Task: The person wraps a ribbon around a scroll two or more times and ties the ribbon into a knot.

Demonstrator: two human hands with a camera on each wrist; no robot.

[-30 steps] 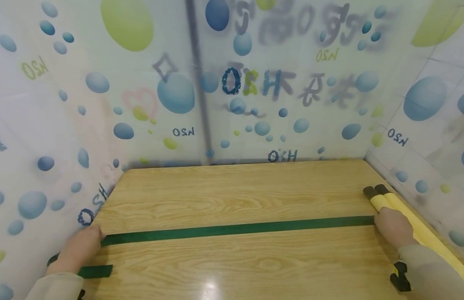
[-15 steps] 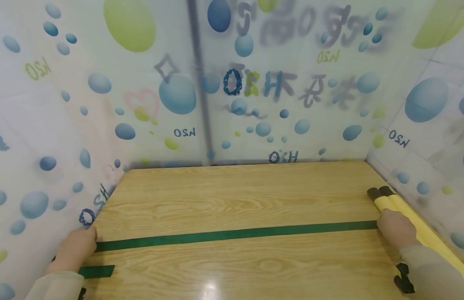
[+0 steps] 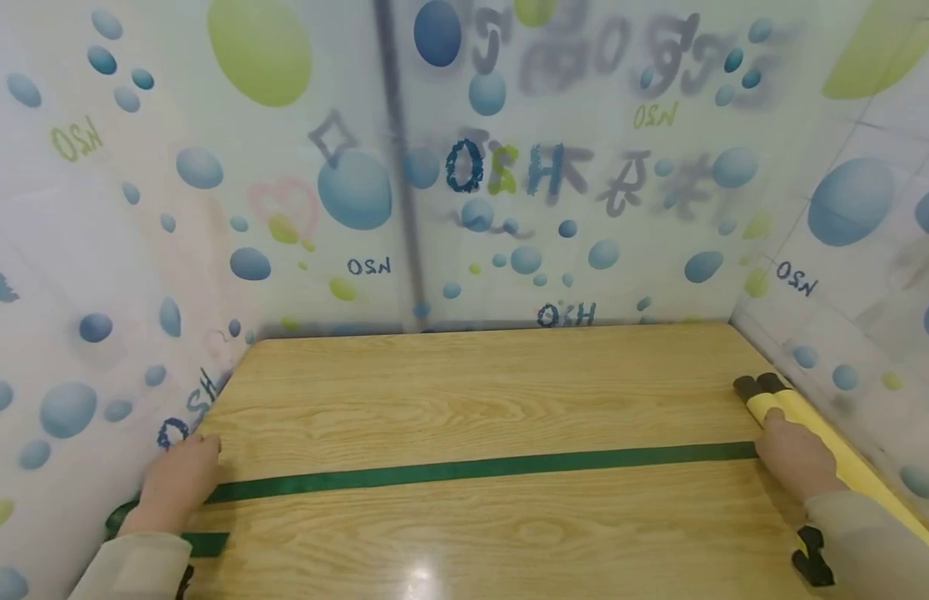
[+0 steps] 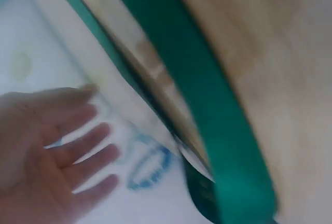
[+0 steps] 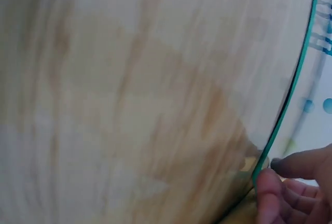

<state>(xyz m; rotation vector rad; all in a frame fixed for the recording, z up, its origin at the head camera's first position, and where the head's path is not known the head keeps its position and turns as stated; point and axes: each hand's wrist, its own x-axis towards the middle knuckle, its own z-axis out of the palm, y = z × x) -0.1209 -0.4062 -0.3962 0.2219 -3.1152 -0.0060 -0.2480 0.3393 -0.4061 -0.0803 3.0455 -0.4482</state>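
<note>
One long, flat strip of dark green ribbon (image 3: 486, 469) is stretched nearly straight across the rectangular, light wood-grain surface (image 3: 494, 400), from the left hand (image 3: 177, 479) to the right hand (image 3: 796, 458). By the right hand, the ribbon's end is pinched between the fingertips, and in the right wrist view the strip is seen edge-on, running up from that pinch. In the left wrist view, the left hand is shown with its fingers extended and slightly spread; nothing is held by them, and the ribbon is seen just beside them, apart from the fingertips. There the strip is bent back in a loop.

Below the stretched strip, a short, slant-cut green length (image 3: 209, 544) is laid on the surface, partly covered by the left wrist; whether it is joined to the strip cannot be told. A dark green curl (image 3: 121, 517) is half hidden behind the same wrist.

Two long, slim yellow rolls with black ends (image 3: 857, 467) are placed along the surface's right edge, just beside the right hand. The surface is enclosed by a whitish hanging sheet (image 3: 134, 267) printed with blue and lime bubbles and mirrored "H2O" lettering.
</note>
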